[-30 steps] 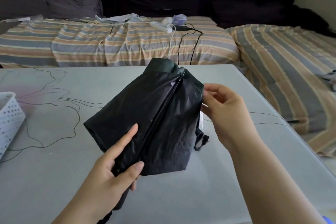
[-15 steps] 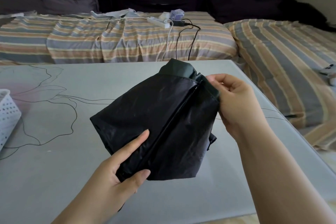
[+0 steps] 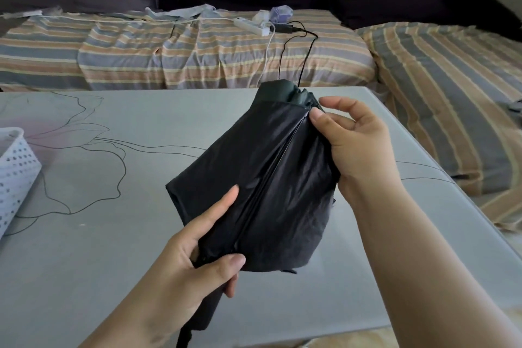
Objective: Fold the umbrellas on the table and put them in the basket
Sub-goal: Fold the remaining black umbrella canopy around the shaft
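left hand (image 3: 195, 260): curled round the handle end of the black umbrella (image 3: 262, 186), thumb over the near edge of the canopy, index finger laid straight along the cloth.
right hand (image 3: 356, 147): thumb and forefinger pinch a fold of canopy near the tip end; the other fingers are loosely spread and hold nothing.
umbrella: collapsed but not yet wrapped, held slanting above the grey desk (image 3: 113, 248), tip pointing away towards the striped bed (image 3: 197, 51); loose panels fan out on both sides of a centre rib.
basket (image 3: 14, 167): white, perforated, at the left edge of the desk, well apart from the umbrella; only part of it shows.
step in hand: probably gathering the loose panels round the shaft.
how to do it well: keep the left grip steady as the axis, draw each pleat flat in one direction with the right, wrap tight before looking for the strap, which shows nowhere clearly.
risk: slack cloth may spring open again.
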Demonstrator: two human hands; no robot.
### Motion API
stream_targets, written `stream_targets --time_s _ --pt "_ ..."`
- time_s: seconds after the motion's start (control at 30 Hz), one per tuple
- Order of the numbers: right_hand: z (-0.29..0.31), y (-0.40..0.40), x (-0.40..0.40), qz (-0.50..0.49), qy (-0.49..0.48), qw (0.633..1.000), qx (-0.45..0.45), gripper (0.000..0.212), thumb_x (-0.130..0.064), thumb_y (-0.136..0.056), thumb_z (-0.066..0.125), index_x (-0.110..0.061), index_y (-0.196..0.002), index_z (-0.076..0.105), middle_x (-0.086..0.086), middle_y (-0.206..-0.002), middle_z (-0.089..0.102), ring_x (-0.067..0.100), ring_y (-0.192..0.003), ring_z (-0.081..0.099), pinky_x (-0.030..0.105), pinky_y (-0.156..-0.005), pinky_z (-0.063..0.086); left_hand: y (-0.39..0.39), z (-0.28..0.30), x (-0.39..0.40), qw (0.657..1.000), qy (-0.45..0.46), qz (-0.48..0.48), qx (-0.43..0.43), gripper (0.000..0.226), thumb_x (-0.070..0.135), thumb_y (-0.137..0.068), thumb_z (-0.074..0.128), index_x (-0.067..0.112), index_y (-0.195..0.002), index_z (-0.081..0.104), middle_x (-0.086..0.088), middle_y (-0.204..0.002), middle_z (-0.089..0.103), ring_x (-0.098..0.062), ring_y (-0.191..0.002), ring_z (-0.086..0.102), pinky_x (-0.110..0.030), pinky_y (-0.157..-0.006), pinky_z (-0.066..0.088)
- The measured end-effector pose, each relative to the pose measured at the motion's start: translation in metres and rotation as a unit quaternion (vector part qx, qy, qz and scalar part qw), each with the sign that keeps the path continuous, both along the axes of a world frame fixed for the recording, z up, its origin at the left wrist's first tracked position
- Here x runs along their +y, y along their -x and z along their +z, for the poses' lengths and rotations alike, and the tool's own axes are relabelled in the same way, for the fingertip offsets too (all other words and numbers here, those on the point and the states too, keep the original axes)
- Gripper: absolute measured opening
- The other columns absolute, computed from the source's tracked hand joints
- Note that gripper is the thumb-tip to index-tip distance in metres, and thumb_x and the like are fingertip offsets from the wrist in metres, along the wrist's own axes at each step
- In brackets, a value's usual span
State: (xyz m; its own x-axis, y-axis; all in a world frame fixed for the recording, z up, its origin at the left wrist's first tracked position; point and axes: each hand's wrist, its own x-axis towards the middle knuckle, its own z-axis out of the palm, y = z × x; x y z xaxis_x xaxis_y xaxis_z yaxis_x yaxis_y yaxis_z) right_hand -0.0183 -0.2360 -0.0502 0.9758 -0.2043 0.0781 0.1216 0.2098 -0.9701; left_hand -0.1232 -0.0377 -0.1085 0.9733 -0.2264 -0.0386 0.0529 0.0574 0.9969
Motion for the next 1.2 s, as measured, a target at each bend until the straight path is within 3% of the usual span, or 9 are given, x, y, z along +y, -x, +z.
stream_targets --time_s 0.23,0.3,0.47,0.6,0.73,0.8,0.97,1.07,1.2 --pt "-0.017 0.004 -0.01 -0.099 0.282 0.948 0.106 0.052 -0.053 -0.082 0.063 -0.028 -0.122 0.042 -0.003 -0.12 0.048 0.011 -0.1 0.056 0.029 -0.083 0.041 -0.01 -0.003 0.004 0.99 0.109 0.078 0.042 0.079 0.002 -0.061 0.076 0.052 -0.12 0.058 -0.014 -0.054 0.047 -0.023 -0.046 0.047 -0.023 -0.047 0.045" --pt "-0.027 0.011 -0.009 -0.086 0.265 0.942 0.187 0.048 -0.058 -0.084 0.057 -0.024 -0.113 0.042 0.0 -0.118 0.051 0.018 -0.099 0.058 0.034 -0.082 0.044 -0.018 -0.002 0.01 0.982 0.141 0.116 0.047 0.074 0.007 -0.065 0.067 0.049 -0.125 0.055 -0.011 -0.055 0.046 -0.021 -0.047 0.045 -0.025 -0.044 0.043" --pt "-0.051 0.027 0.03 0.174 0.105 0.909 0.364 0.046 -0.059 -0.088 0.051 -0.015 -0.099 0.062 0.006 -0.091 0.068 0.021 -0.079 0.068 0.03 -0.069 0.053 -0.034 -0.001 0.023 0.964 0.215 0.144 0.067 0.059 0.013 -0.074 0.056 0.054 -0.117 0.058 -0.003 -0.058 0.047 -0.015 -0.044 0.045 -0.022 -0.04 0.041" --pt "-0.055 0.022 0.05 0.165 0.084 0.926 0.33 0.04 -0.057 -0.083 0.062 -0.02 -0.097 0.066 -0.002 -0.086 0.062 0.015 -0.076 0.059 0.028 -0.072 0.048 -0.038 -0.001 0.028 0.97 0.199 0.131 0.052 0.038 0.023 -0.076 0.056 0.059 -0.083 0.065 0.007 -0.062 0.051 -0.009 -0.047 0.05 -0.02 -0.041 0.043" --pt "-0.049 0.015 0.043 0.039 0.18 0.942 0.282 0.046 -0.058 -0.081 0.063 -0.014 -0.08 0.049 -0.002 -0.077 0.042 0.016 -0.065 0.039 0.025 -0.06 0.033 -0.039 -0.006 0.033 0.967 0.204 0.137 0.062 0.036 0.024 -0.077 0.057 0.058 -0.086 0.064 0.007 -0.065 0.052 -0.009 -0.049 0.051 -0.02 -0.043 0.043" --pt "-0.049 0.013 0.039 0.057 0.179 0.94 0.285 0.055 -0.059 -0.083 0.059 -0.004 -0.087 0.054 0.003 -0.079 0.049 0.018 -0.067 0.043 0.025 -0.068 0.035 -0.04 -0.009 0.035 0.968 0.204 0.134 0.065 0.036 0.024 -0.08 0.057 0.058 -0.088 0.064 0.006 -0.068 0.051 -0.01 -0.051 0.051 -0.021 -0.044 0.044" --pt "-0.052 0.011 0.046 0.157 0.119 0.924 0.327 0.039 -0.054 -0.083 0.064 -0.015 -0.086 0.063 -0.003 -0.067 0.059 0.013 -0.06 0.044 0.026 -0.057 0.036 -0.037 -0.004 0.035 0.967 0.208 0.133 0.067 0.035 0.025 -0.077 0.058 0.058 -0.087 0.065 0.008 -0.069 0.054 -0.008 -0.052 0.053 -0.019 -0.044 0.044" --pt "-0.049 0.013 0.048 0.145 0.06 0.948 0.277 0.023 -0.032 -0.089 0.065 -0.016 -0.074 0.059 -0.003 -0.066 0.055 0.01 -0.056 0.043 0.022 -0.055 0.035 -0.034 -0.001 0.032 0.961 0.216 0.158 0.066 0.048 0.017 -0.081 0.058 0.056 -0.108 0.06 0.002 -0.062 0.051 -0.011 -0.048 0.048 -0.02 -0.041 0.042" --pt "-0.035 0.023 0.046 0.144 -0.126 0.97 0.152 0.017 -0.017 -0.096 0.052 -0.011 -0.088 0.066 0.0 -0.087 0.074 0.013 -0.084 0.069 0.028 -0.079 0.057 -0.034 -0.002 0.025 0.958 0.187 0.204 0.073 0.054 0.019 -0.086 0.058 0.057 -0.123 0.049 -0.004 -0.058 0.05 -0.016 -0.048 0.047 -0.024 -0.041 0.041"
